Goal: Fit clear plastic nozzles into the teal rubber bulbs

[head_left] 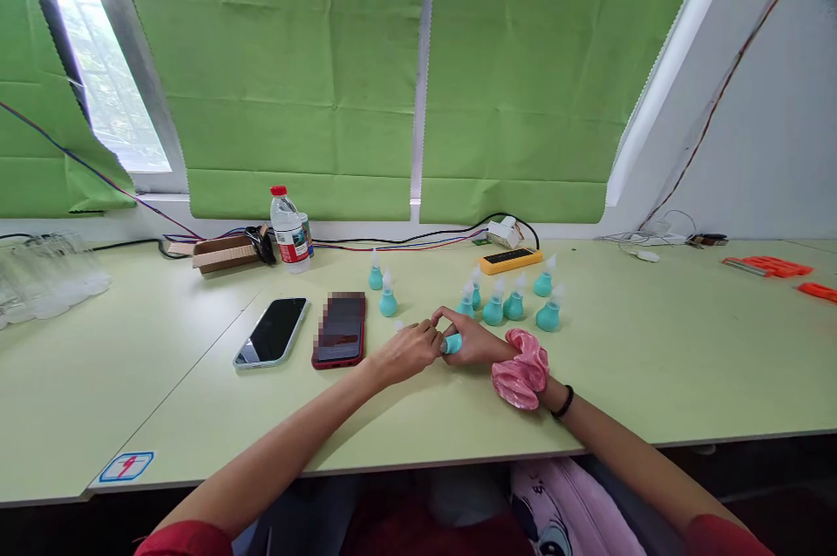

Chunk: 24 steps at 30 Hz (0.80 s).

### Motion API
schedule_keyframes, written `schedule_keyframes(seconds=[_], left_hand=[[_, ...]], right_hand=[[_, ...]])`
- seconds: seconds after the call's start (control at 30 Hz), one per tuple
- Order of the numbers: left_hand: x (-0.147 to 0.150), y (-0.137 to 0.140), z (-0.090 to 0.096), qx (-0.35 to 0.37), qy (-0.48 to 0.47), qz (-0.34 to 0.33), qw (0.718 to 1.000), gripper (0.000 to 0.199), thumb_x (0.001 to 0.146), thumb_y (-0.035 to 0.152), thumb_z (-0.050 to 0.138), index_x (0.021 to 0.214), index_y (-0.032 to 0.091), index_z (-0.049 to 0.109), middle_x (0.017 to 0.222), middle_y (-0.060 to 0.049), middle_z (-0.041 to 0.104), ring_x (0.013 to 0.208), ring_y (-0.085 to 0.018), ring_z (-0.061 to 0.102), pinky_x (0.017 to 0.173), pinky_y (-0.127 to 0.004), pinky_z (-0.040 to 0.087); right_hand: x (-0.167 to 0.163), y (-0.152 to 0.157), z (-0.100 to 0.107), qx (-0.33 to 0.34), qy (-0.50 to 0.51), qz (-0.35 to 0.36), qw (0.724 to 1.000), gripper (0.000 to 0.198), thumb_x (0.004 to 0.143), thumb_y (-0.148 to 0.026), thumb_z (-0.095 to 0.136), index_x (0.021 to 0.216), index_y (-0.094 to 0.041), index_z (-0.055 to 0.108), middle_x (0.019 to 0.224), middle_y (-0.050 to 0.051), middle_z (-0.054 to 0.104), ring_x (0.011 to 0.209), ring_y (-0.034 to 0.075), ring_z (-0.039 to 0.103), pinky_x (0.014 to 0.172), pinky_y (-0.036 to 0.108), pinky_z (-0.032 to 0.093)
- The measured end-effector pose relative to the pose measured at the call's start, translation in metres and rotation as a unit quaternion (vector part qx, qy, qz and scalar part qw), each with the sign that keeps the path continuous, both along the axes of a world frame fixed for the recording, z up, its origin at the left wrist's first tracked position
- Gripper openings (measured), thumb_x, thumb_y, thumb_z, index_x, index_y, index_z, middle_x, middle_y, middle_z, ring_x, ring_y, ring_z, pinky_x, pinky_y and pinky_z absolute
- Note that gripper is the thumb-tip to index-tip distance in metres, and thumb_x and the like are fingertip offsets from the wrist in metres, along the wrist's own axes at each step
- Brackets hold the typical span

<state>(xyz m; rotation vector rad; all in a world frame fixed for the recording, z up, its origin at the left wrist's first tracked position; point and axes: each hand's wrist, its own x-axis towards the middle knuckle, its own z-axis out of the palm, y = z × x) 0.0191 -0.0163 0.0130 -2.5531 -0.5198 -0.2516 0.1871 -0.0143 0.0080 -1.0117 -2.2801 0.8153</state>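
My right hand, with a pink scrunchie at its wrist, is curled around a small teal squeeze bulb. My left hand meets it from the left, its fingers pinched at the bulb's end; what exactly they grip there is hidden. Just beyond my right hand stand several teal bulbs with clear pointed tips, among them a near bulb and a right-hand bulb. Two more, a front bulb and a back bulb, stand upright beyond my left hand. A small whitish piece lies beside my left knuckles.
Left of my hands lie a red-edged phone and a light-cased phone. Farther back are a water bottle, an open cardboard box, cables and a yellow power strip. Clear plastic items sit far left, orange pieces far right.
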Motion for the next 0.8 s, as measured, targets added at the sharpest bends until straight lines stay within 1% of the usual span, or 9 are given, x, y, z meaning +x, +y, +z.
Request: schedule_keyframes(seconds=[0.1, 0.2, 0.27, 0.33, 0.43, 0.57, 0.67, 0.73, 0.8], left_hand=[[0.001, -0.002, 0.000, 0.048, 0.005, -0.014, 0.999, 0.021, 0.081, 0.003, 0.029, 0.084, 0.007, 0.050, 0.077, -0.012, 0.054, 0.080, -0.021, 0.049, 0.057, -0.029, 0.039], [0.002, -0.003, -0.002, 0.069, 0.004, -0.030, 0.997, 0.025, 0.082, 0.002, 0.025, 0.084, 0.007, 0.049, 0.077, -0.011, 0.054, 0.084, -0.022, 0.049, 0.059, -0.029, 0.039], [0.002, -0.002, -0.002, 0.070, -0.001, -0.033, 0.997, 0.025, 0.082, 0.003, 0.024, 0.085, 0.007, 0.049, 0.078, -0.011, 0.053, 0.083, -0.022, 0.048, 0.060, -0.029, 0.040], [0.002, 0.000, 0.000, 0.060, -0.010, -0.025, 0.998, 0.024, 0.083, 0.006, 0.025, 0.088, 0.008, 0.048, 0.081, -0.011, 0.053, 0.081, -0.021, 0.048, 0.061, -0.029, 0.040], [-0.002, 0.002, 0.010, 0.020, -0.040, 0.010, 0.999, 0.022, 0.084, 0.013, 0.029, 0.095, 0.010, 0.048, 0.083, -0.010, 0.053, 0.078, -0.019, 0.048, 0.062, -0.029, 0.041], [-0.010, 0.005, 0.025, -0.047, -0.090, 0.081, 0.992, 0.027, 0.081, 0.022, 0.036, 0.105, 0.014, 0.046, 0.083, -0.008, 0.052, 0.080, -0.019, 0.048, 0.062, -0.028, 0.042], [-0.016, 0.008, 0.025, -0.085, -0.079, 0.170, 0.979, 0.023, 0.078, 0.021, 0.039, 0.094, 0.012, 0.054, 0.083, -0.011, 0.052, 0.081, -0.022, 0.050, 0.059, -0.029, 0.043], [-0.018, 0.010, 0.020, -0.112, -0.044, 0.222, 0.968, 0.020, 0.076, 0.014, 0.039, 0.083, 0.011, 0.057, 0.080, -0.012, 0.053, 0.079, -0.023, 0.051, 0.057, -0.031, 0.043], [-0.020, 0.012, 0.015, -0.139, -0.010, 0.240, 0.961, 0.022, 0.073, 0.005, 0.037, 0.078, 0.010, 0.057, 0.079, -0.012, 0.054, 0.076, -0.022, 0.053, 0.057, -0.031, 0.043]], right_hand=[[0.002, 0.002, 0.003, -0.108, 0.038, 0.019, 0.993, 0.053, 0.051, -0.008, 0.053, 0.099, -0.019, 0.034, 0.054, -0.010, 0.050, 0.043, 0.005, 0.041, 0.040, 0.014, 0.029], [0.004, 0.003, 0.006, -0.208, 0.046, 0.041, 0.976, 0.053, 0.051, -0.010, 0.054, 0.099, -0.019, 0.034, 0.049, -0.012, 0.048, 0.036, 0.006, 0.040, 0.035, 0.015, 0.029], [0.005, 0.003, 0.008, -0.244, 0.061, 0.057, 0.966, 0.050, 0.052, -0.012, 0.055, 0.097, -0.019, 0.036, 0.048, -0.012, 0.047, 0.035, 0.006, 0.041, 0.034, 0.016, 0.030], [0.004, 0.004, 0.007, -0.247, 0.078, 0.060, 0.964, 0.046, 0.052, -0.013, 0.056, 0.095, -0.018, 0.038, 0.049, -0.011, 0.048, 0.035, 0.006, 0.042, 0.035, 0.016, 0.032], [-0.001, 0.004, 0.004, -0.191, 0.100, 0.029, 0.976, 0.036, 0.055, -0.015, 0.055, 0.088, -0.017, 0.042, 0.051, -0.008, 0.049, 0.039, 0.007, 0.043, 0.038, 0.017, 0.033], [-0.008, 0.001, 0.001, -0.010, 0.128, -0.074, 0.989, 0.025, 0.059, -0.018, 0.055, 0.082, -0.017, 0.045, 0.055, -0.006, 0.048, 0.046, 0.006, 0.043, 0.046, 0.018, 0.033], [-0.011, 0.000, -0.002, 0.085, 0.106, -0.115, 0.984, 0.021, 0.061, -0.023, 0.057, 0.078, -0.016, 0.048, 0.056, -0.006, 0.047, 0.051, 0.007, 0.041, 0.050, 0.019, 0.033], [-0.010, 0.000, -0.004, 0.105, 0.097, -0.121, 0.982, 0.019, 0.063, -0.028, 0.057, 0.075, -0.015, 0.049, 0.058, -0.004, 0.049, 0.054, 0.008, 0.042, 0.052, 0.020, 0.033], [-0.010, 0.000, -0.005, 0.125, 0.089, -0.126, 0.980, 0.018, 0.064, -0.030, 0.056, 0.072, -0.015, 0.051, 0.061, -0.003, 0.050, 0.057, 0.009, 0.043, 0.054, 0.020, 0.034]])
